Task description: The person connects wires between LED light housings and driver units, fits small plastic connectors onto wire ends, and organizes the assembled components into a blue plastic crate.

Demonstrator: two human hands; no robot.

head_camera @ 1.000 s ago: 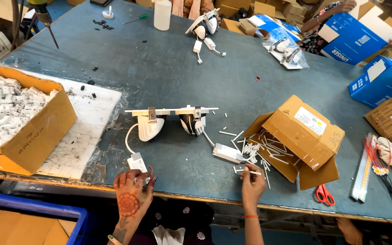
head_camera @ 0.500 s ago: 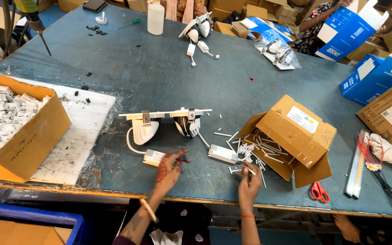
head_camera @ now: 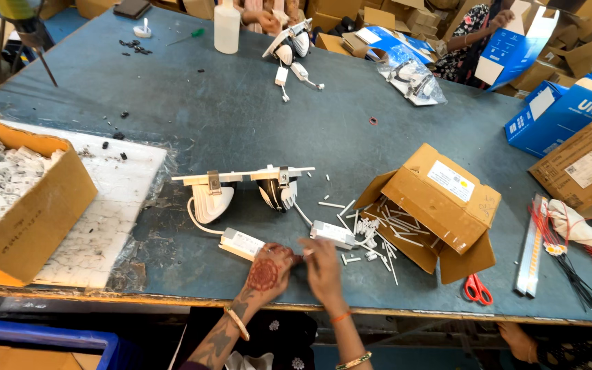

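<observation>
My left hand (head_camera: 266,273) rests on the blue-grey table (head_camera: 193,116) at the end of a white rectangular driver box (head_camera: 241,243), its fingers pinched on a small part I cannot make out. My right hand (head_camera: 321,264) meets it fingertip to fingertip, just in front of a second white driver box (head_camera: 333,233). Behind both hands lies a white twin spotlight fitting (head_camera: 244,188) on a flat bar, wired to the boxes. Several small white tubes (head_camera: 371,229) are scattered to the right.
An open cardboard box (head_camera: 440,202) on its side spills white tubes. Red scissors (head_camera: 477,288) lie near the front edge. A carton of white parts (head_camera: 15,199) stands at left on a white sheet (head_camera: 111,212). Blue boxes (head_camera: 556,116), a white bottle (head_camera: 227,27), another fitting (head_camera: 289,48) at back.
My left hand has moved right along the front edge, from the first driver box to meet my right hand. The right hand has shifted left toward it.
</observation>
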